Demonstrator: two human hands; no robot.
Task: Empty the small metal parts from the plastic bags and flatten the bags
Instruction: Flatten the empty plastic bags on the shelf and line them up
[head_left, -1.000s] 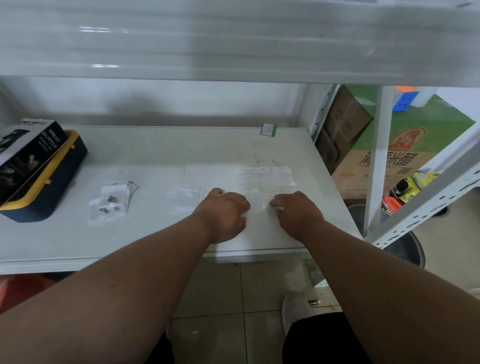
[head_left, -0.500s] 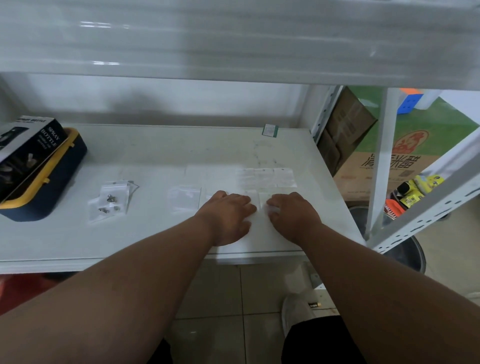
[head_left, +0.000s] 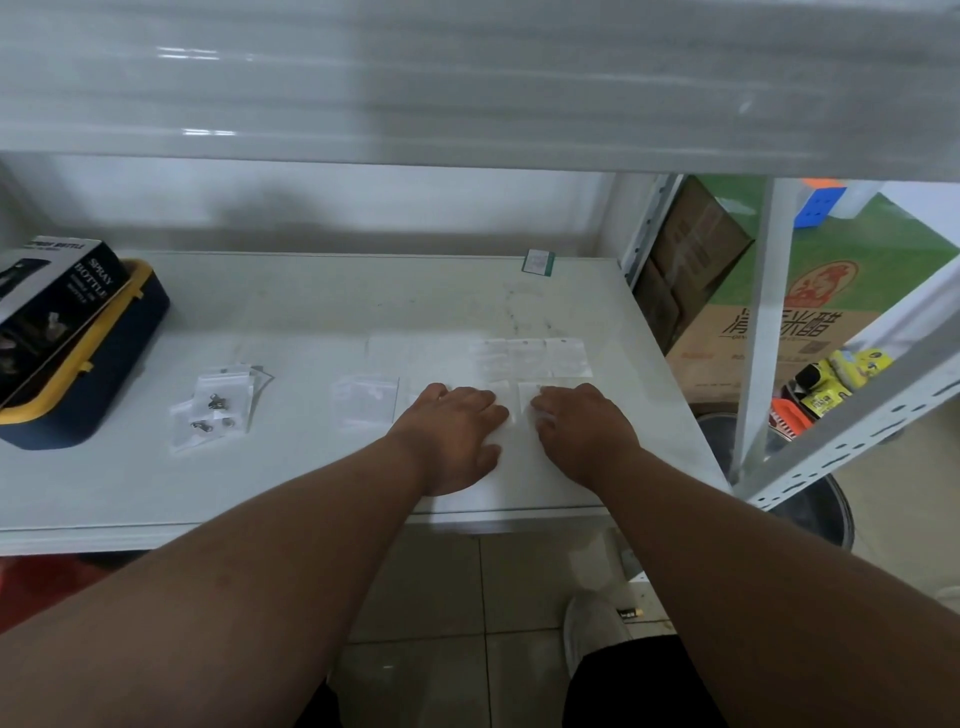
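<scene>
My left hand (head_left: 452, 436) and my right hand (head_left: 584, 428) lie palm down side by side on a clear plastic bag (head_left: 514, 410) on the white shelf (head_left: 311, 467). Both hands press flat with their fingers stretched over the bag. A row of flattened bags (head_left: 532, 357) lies just beyond the hands, and another flat bag (head_left: 363, 402) lies left of my left hand. Further left is a small pile of bags with metal parts (head_left: 215, 408) still inside.
A spray bottle box (head_left: 49, 306) rests on a blue and yellow case (head_left: 93, 379) at the far left. A small green-edged tag (head_left: 538, 261) lies at the back. Shelf uprights (head_left: 763, 322) and cardboard boxes (head_left: 779, 332) stand to the right.
Both hands slid closer together on the bag and spread flatter on it; the view shifted slightly.
</scene>
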